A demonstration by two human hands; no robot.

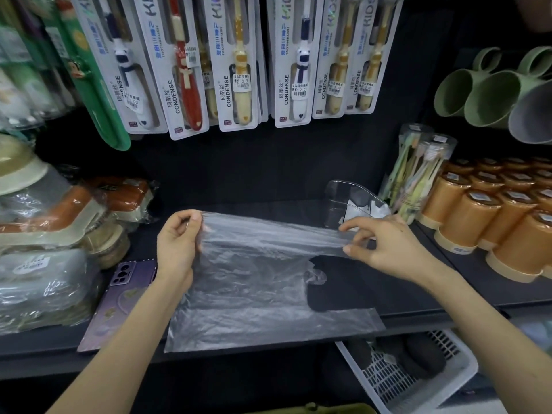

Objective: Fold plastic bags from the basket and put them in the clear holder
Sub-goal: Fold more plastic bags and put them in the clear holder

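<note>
A purple phone [119, 297] is laid on the dark shelf [343, 285] at the left. Just beside it, the upper left edge of the clear plastic bag [254, 294] is pinched in the grip of the left hand [177, 246]. The bag's lower part is laid on the shelf. Its upper right edge is pinched in the grip of the right hand [388, 249]. The clear holder [343, 201] is seen just behind that hand, and the white basket [385, 380] below the shelf.
</note>
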